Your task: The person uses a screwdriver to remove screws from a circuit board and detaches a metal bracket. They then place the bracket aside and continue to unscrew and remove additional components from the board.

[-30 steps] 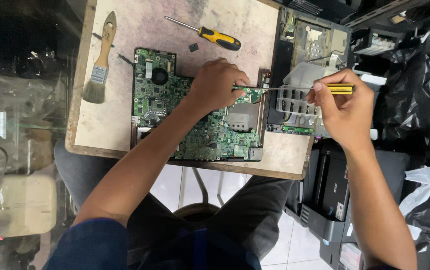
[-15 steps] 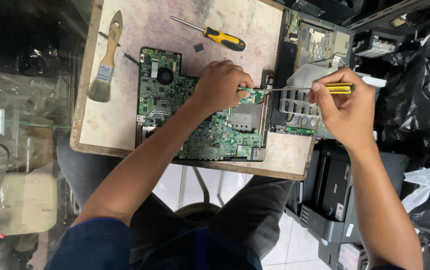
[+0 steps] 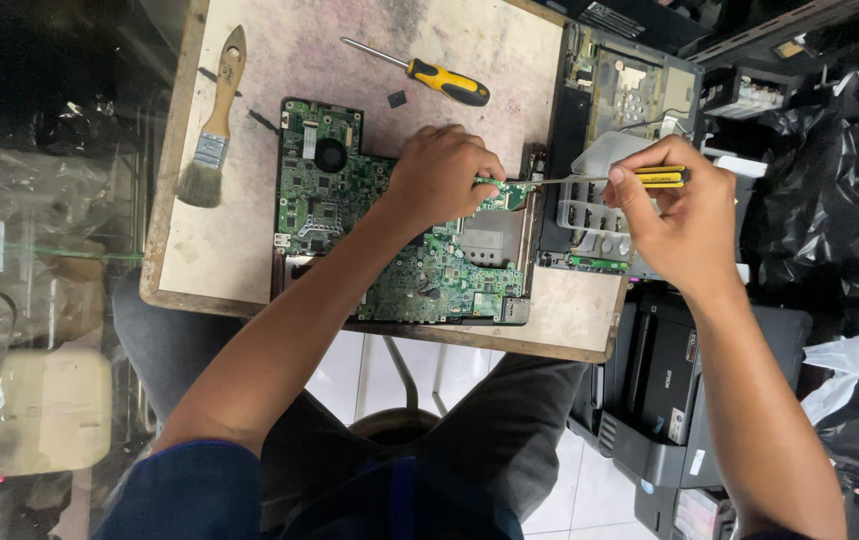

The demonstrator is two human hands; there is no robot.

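Observation:
A green circuit board (image 3: 340,210) lies flat on a worn wooden board (image 3: 250,260). My left hand (image 3: 442,176) rests on the circuit board's upper right part, fingers curled down and pressing it. My right hand (image 3: 678,222) grips a yellow-and-black screwdriver (image 3: 650,178) held level, its metal shaft pointing left, with the tip at the circuit board's right edge beside my left fingers. What the tip touches is hidden by my fingers.
A paintbrush (image 3: 214,125) lies at the wooden board's left, a second yellow-handled screwdriver (image 3: 430,76) at the top. An opened laptop chassis (image 3: 615,110) sits to the right. A black printer (image 3: 665,390) stands below it, black plastic bags (image 3: 840,230) at far right.
Both hands stay in nearly the same pose on the circuit board and screwdriver. The view has drifted slightly; the screwdriver tip remains at the board's right edge.

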